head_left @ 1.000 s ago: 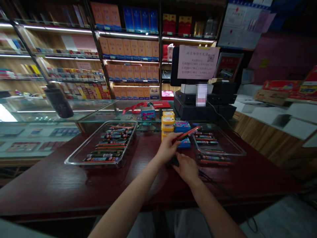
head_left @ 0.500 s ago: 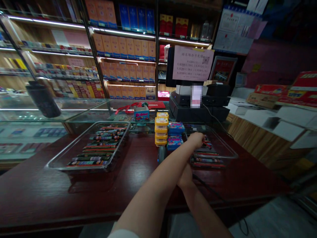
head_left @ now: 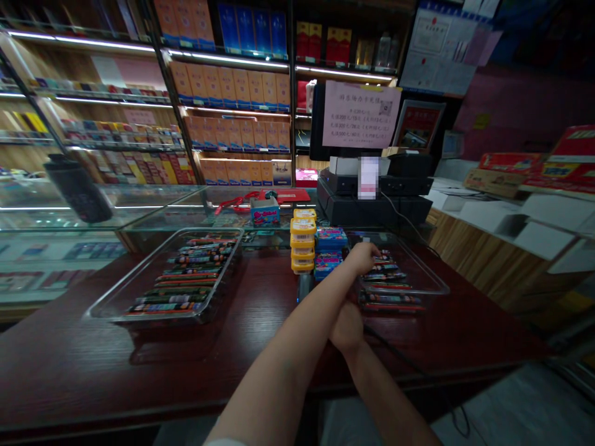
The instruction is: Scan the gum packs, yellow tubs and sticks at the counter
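The pink sign [head_left: 360, 114] on the monitor carries handwritten Chinese, headed 游乐场办卡充值, with prices including 200元/15次 and 500元/60次. Lettering on the blue-and-pink boxes [head_left: 329, 263] and barcoded yellow tubs [head_left: 303, 243] is too small to read. The left hand [head_left: 365, 257], its arm crossed over the right, has its fingers curled down at the slim printed sticks [head_left: 393, 279] in the right-hand clear tray [head_left: 425, 272]; whether it grips one cannot be told. The right hand [head_left: 348, 325] sits just short of that tray, its fingers and grip hidden behind the left forearm.
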`<state>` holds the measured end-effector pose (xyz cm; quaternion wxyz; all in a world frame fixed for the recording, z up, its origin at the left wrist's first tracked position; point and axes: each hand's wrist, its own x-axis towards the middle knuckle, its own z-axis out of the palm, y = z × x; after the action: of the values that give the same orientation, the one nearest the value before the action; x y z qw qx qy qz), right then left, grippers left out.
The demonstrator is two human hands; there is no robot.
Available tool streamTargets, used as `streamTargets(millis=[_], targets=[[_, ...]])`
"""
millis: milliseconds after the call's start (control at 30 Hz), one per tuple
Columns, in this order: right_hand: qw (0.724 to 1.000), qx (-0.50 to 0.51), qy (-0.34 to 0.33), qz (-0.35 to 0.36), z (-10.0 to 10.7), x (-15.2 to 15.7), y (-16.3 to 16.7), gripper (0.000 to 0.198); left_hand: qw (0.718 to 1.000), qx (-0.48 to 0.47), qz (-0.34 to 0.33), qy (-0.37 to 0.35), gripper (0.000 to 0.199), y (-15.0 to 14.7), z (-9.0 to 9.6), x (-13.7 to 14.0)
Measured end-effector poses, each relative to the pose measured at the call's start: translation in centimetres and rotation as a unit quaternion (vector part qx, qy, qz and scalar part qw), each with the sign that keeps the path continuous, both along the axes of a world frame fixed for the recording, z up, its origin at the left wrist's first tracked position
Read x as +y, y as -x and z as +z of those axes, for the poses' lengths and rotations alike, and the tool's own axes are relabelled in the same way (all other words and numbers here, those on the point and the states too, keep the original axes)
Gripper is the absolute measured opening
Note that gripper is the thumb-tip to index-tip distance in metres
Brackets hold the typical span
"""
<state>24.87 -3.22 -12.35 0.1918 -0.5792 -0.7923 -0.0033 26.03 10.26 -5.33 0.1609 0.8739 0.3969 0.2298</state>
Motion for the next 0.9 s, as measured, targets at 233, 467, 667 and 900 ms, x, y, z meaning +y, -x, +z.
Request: streamTargets(millis=[233, 467, 667, 900], targets=[[0.999, -0.017, 0.024, -0.027, 0.3, 0.2, 0.5, 0.029, 0.990, -0.141, -0.011, 0.016, 0.024, 3.1, 0.9, -1.9], [1.000, -0.013, 0.001, -0.014, -0.2, -0.5, 0.3, 0.043, 0.982, -0.129, 0.021, -0.135, 0.022, 10.4, 3.1, -6.5], [1.000, 0.009, -0.011, -0.014, -0.8, -1.0, 0.0, 0.035, 0.960, 0.002, 0.066, -0.271, 0.024, 22.6, 3.9, -9.8], [1.000, -0.001, -0.015, -0.011, -1.2, -0.8, -0.1, 0.037, 0.912, 0.109, 0.333, -0.213, 0.027, 37.8, 3.3, -8.1]])
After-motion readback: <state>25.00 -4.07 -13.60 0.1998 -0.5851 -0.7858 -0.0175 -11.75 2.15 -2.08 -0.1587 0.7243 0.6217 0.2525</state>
